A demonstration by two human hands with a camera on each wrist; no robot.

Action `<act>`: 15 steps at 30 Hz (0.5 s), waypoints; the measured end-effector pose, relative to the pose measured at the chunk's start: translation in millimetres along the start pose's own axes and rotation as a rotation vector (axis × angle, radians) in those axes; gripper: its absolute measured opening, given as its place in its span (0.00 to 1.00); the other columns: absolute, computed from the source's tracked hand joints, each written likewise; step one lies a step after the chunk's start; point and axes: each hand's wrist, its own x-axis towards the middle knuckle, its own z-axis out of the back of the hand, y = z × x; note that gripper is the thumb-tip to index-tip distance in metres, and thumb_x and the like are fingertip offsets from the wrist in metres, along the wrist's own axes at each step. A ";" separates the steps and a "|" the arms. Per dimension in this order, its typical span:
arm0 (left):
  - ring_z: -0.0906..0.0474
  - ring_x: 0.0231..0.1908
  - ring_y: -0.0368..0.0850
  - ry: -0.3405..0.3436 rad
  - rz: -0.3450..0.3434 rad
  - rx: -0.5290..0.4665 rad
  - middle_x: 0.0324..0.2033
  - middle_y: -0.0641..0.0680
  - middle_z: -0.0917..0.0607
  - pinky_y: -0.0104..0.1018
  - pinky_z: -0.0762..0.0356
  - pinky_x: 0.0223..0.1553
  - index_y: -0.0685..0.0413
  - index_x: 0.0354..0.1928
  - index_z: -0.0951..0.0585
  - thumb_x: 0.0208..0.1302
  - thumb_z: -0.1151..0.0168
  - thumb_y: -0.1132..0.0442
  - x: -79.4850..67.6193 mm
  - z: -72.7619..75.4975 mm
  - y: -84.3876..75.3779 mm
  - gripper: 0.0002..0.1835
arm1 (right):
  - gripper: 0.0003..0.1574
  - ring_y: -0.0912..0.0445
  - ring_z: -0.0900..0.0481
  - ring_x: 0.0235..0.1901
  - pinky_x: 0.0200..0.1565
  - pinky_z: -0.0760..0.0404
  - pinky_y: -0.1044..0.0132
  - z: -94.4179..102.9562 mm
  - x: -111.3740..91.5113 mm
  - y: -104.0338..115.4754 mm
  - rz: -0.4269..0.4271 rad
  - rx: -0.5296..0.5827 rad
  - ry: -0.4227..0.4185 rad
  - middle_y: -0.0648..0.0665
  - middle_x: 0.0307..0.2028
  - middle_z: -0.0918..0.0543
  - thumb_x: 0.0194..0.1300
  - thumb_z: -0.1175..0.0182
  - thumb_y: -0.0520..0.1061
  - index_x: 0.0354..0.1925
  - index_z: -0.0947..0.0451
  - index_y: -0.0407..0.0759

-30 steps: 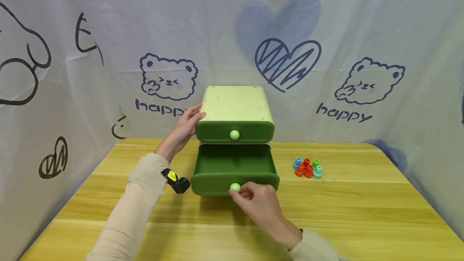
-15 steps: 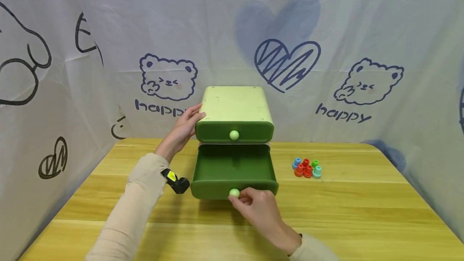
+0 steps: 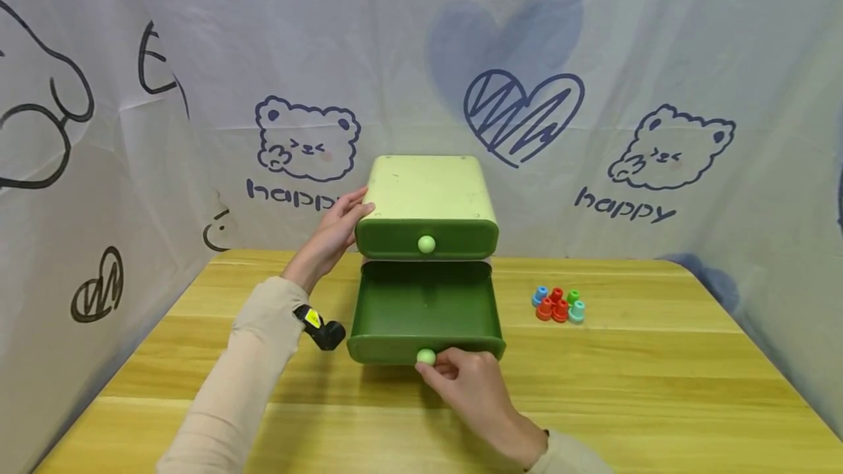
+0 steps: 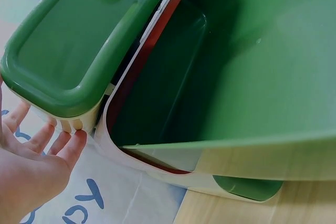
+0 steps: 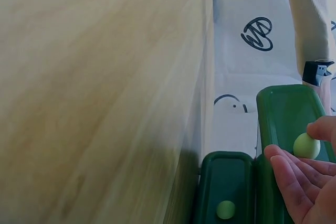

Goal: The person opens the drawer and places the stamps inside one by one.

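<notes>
A small cabinet with a pale green top [image 3: 428, 185] stands at the table's back. Its upper dark green drawer [image 3: 388, 240] is in. Below it, another drawer [image 3: 428, 306] stands pulled out, with a bare green floor. My right hand [image 3: 477, 393] pinches this drawer's round pale green knob [image 3: 426, 357] between thumb and fingers; the right wrist view shows the knob [image 5: 306, 146] beside the fingers. My left hand [image 3: 336, 229] rests against the cabinet's upper left side, its fingertips [image 4: 77, 136] on the side wall in the left wrist view.
Several small red, blue, green and teal pegs [image 3: 560, 309] stand clustered on the wooden table [image 3: 626, 386], right of the cabinet. Beneath the pulled-out drawer, a lower drawer [image 5: 226, 182] shows in the right wrist view. A printed cloth [image 3: 408, 42] hangs behind.
The right hand has drawn the drawer farther out toward me, and its knob sits lower in the head view. The left hand has stayed on the cabinet's side.
</notes>
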 end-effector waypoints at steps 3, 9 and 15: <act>0.45 0.69 0.53 -0.002 0.002 0.001 0.72 0.58 0.46 0.46 0.41 0.67 0.53 0.75 0.47 0.73 0.49 0.58 0.5 -0.7 -0.5 0.33 | 0.11 0.66 0.20 0.21 0.24 0.23 0.79 0.5 0.0 -0.4 -0.006 0.002 0.006 0.49 0.21 0.15 0.56 0.28 0.45 0.22 0.17 0.41; 0.45 0.69 0.53 -0.005 -0.003 -0.009 0.72 0.58 0.46 0.46 0.41 0.67 0.53 0.75 0.47 0.73 0.49 0.59 0.5 -1.3 -0.8 0.33 | 0.12 0.63 0.19 0.22 0.25 0.21 0.75 8.0 -0.7 0.4 -0.084 0.030 0.121 0.48 0.23 0.15 0.59 0.31 0.47 0.27 0.16 0.39; 0.43 0.68 0.53 -0.013 0.000 -0.005 0.71 0.58 0.44 0.46 0.40 0.67 0.52 0.75 0.47 0.72 0.49 0.58 -0.1 -0.6 -0.3 0.33 | 0.15 0.59 0.17 0.26 0.29 0.20 0.73 19.0 -9.7 -0.4 -0.139 0.061 0.243 0.46 0.28 0.14 0.60 0.31 0.46 0.34 0.17 0.33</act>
